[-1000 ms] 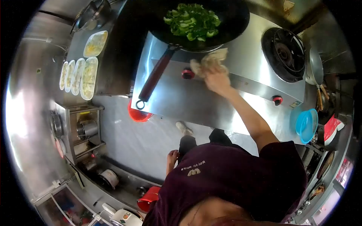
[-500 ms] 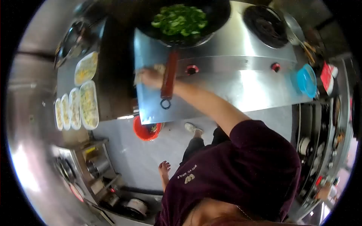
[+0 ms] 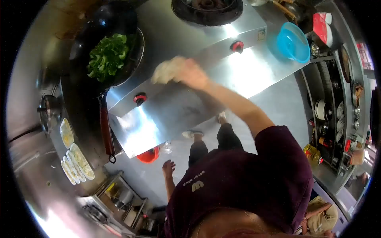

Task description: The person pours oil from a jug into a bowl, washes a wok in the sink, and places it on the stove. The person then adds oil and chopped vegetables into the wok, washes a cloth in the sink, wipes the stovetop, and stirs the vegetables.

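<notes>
My right hand [image 3: 193,75] is closed around a bunched, pale cloth [image 3: 166,71], slightly blurred, over the front part of the steel stove top [image 3: 178,109]. My left hand [image 3: 168,168] hangs low by my side with loose fingers apart, holding nothing. To the left of the cloth, a black wok [image 3: 85,43] sits on the stove with chopped green vegetables [image 3: 108,57] in it. Its reddish-brown handle [image 3: 105,127] points toward the front edge. A red knob [image 3: 139,99] is on the stove front near the wok, and another knob [image 3: 237,47] is right of my hand.
A bare burner [image 3: 208,8] lies at the back. A blue basin [image 3: 293,43] stands at the stove's right end. White trays of food [image 3: 81,164] line the left counter. A red bucket [image 3: 149,155] stands on the floor below the edge. Shelves [image 3: 331,107] and an oil bottle [image 3: 313,154] are at right.
My right hand has moved rightward along the stove with the cloth, away from the left end beside the wok handle. The view has turned, so the wok now appears farther left. My left hand still hangs.
</notes>
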`<state>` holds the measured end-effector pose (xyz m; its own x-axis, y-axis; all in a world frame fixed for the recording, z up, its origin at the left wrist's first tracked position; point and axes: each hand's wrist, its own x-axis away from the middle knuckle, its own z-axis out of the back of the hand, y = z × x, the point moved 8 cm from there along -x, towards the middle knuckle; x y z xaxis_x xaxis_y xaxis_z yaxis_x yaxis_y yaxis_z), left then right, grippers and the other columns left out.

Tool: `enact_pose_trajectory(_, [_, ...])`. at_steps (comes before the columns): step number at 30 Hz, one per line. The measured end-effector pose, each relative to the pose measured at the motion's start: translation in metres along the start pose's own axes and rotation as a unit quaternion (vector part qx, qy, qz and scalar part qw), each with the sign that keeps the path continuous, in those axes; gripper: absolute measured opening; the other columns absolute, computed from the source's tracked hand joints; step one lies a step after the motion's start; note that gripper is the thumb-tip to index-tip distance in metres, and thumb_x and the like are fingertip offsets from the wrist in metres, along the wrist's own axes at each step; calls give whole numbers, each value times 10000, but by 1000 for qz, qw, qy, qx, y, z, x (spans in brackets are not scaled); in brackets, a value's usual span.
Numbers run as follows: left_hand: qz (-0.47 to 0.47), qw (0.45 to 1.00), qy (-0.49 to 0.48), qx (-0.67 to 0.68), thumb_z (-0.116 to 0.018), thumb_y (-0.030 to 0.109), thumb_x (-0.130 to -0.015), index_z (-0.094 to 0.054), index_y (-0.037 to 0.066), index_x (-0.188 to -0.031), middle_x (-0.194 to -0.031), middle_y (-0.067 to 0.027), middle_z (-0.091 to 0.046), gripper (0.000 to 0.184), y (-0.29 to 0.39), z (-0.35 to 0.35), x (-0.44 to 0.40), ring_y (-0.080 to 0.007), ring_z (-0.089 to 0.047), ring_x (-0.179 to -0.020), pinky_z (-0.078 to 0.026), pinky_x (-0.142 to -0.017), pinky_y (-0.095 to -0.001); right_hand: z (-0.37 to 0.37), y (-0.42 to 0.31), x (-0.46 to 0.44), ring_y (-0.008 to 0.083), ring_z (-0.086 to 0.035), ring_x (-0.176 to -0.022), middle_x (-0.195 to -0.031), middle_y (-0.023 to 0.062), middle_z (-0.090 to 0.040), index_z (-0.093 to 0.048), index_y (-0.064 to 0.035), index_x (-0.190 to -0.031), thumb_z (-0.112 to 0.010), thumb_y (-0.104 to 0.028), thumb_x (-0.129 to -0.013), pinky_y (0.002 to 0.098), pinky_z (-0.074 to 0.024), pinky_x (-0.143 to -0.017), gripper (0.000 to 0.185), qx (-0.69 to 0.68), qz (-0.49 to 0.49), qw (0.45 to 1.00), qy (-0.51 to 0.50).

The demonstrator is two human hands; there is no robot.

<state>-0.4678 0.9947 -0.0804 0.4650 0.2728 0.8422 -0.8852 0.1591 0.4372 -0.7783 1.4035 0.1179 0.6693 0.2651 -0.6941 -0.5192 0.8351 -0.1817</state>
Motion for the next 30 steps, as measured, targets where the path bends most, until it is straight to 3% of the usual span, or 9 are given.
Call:
enact_pose_trajectory(4, [31, 996, -59, 59, -478, 284, -811, -527, 48, -999, -819, -61, -589, 306, 7, -61, 9, -135, -567, -691, -430, -566, -242, 33, 124, 78, 379, -418, -1022, -1135, 138, -453, -508, -83, -1059, -539, -91, -674, 486, -339, -840, 386, 52, -139, 989, -15])
enact_pose_trajectory(8, [17, 998, -40, -42, -482, 267, -812, -537, 40, -985, -793, -67, -595, 291, 24, -103, 46, -130, -568, -662, -424, -536, -237, 16, 102, 75, 366, -447, -938, -1039, 150, -485, -518, -77, -1014, -539, -85, -657, 477, -366, -785, 357, 159, -194, 967, 37])
enact_pose_trajectory(10, [37, 998, -28, -50, -482, 262, -811, -540, 37, -976, -784, -67, -596, 284, 19, -109, 57, -128, -568, -655, -422, -526, -237, -12, 70, 24, 326, -464, -876, -846, 185, -526, -534, -39, -962, -531, -154, -660, 452, -372, -755, 323, 11, -258, 960, -105])
enact_pose_trajectory(14, [-104, 971, -110, -185, -494, 263, -798, -541, 38, -974, -785, -68, -597, 289, -15, -113, 36, -128, -562, -639, -421, -520, -249, -53, -35, 9, 319, -427, -1038, -1060, 166, -473, -508, -2, -1012, -513, -188, -691, 427, -332, -901, 371, -48, 88, 994, -47])
enact_pose_trajectory(17, [-17, 995, -102, 10, -502, 255, -790, -537, 38, -968, -784, -70, -596, 283, 4, -109, 45, -131, -559, -630, -422, -514, -250, -1, 27, -8, 311, -442, -1034, -1074, 151, -475, -498, -5, -1032, -505, -185, -698, 404, -353, -893, 380, -173, -94, 980, -32])
enact_pose_trajectory(19, [35, 998, -51, -12, -505, 249, -787, -535, 38, -962, -780, -69, -593, 276, 14, -104, 31, -131, -559, -633, -421, -514, -245, 16, 111, 19, 324, -455, -1000, -1138, 174, -450, -478, -2, -1074, -479, -122, -712, 394, -392, -825, 382, -125, -421, 878, -192])
enact_pose_trajectory(20, [62, 997, -27, -22, -506, 246, -785, -534, 38, -959, -777, -68, -592, 273, 18, -103, 26, -131, -559, -635, -421, -514, -243, 62, 132, 25, 335, -443, -1002, -1132, 187, -447, -469, 9, -1071, -470, -81, -706, 418, -402, -787, 376, 3, -313, 948, 49])
enact_pose_trajectory(26, [-9, 995, -33, -97, -478, 248, -803, -534, 37, -975, -782, -58, -584, 278, 83, -137, 33, -124, -557, -653, -427, -538, -242, 118, 266, 49, 384, -354, -1089, -1167, 247, -377, -391, 30, -1135, -545, 0, -618, 408, -297, -931, 539, -11, -443, 878, -182])
enact_pose_trajectory(30, [-22, 998, -63, -23, -456, 240, -818, -529, 30, -994, -802, -70, -587, 283, 76, -148, 28, -139, -567, -674, -437, -555, -251, 149, 298, 46, 359, -307, -1168, -1219, 213, -373, -448, -23, -1118, -476, -110, -727, 420, -297, -937, 402, 192, -370, 905, -81])
